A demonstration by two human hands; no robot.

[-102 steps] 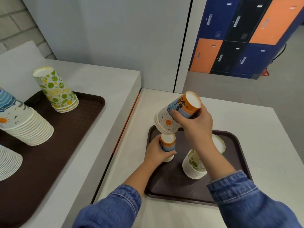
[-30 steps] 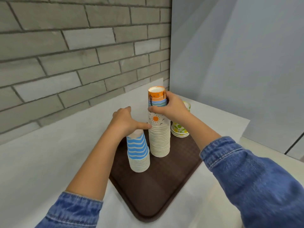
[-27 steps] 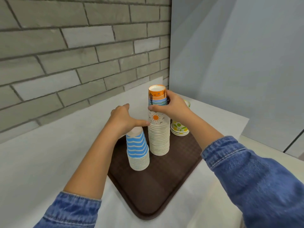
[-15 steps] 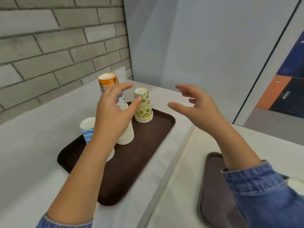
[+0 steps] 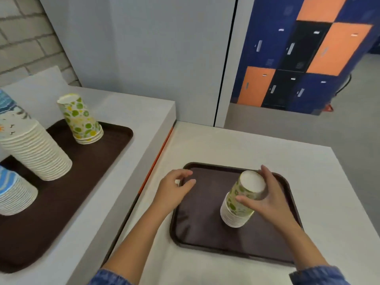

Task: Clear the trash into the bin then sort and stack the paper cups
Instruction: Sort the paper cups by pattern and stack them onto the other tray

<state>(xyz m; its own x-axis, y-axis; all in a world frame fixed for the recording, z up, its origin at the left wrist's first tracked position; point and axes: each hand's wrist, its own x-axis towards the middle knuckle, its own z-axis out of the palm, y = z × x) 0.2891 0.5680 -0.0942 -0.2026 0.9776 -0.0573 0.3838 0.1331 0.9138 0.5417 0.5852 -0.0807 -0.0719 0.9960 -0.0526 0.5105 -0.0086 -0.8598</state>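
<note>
1 lime-print cup stack [image 5: 236,212] sits clasped in the right grip [image 5: 271,200]; left grip [image 5: 172,190] released.

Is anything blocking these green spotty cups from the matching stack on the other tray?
Nothing fixed does. The right hand wraps the green spotty cups; only the left hand sits between them and the matching stack.

Blue denim sleeves [image 5: 109,277], pushed up; bare forearms.

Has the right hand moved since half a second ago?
Yes. The right hand went from open air off the near tray, past its far-left corner, to its right side, around the green-dotted cup stack.
</note>
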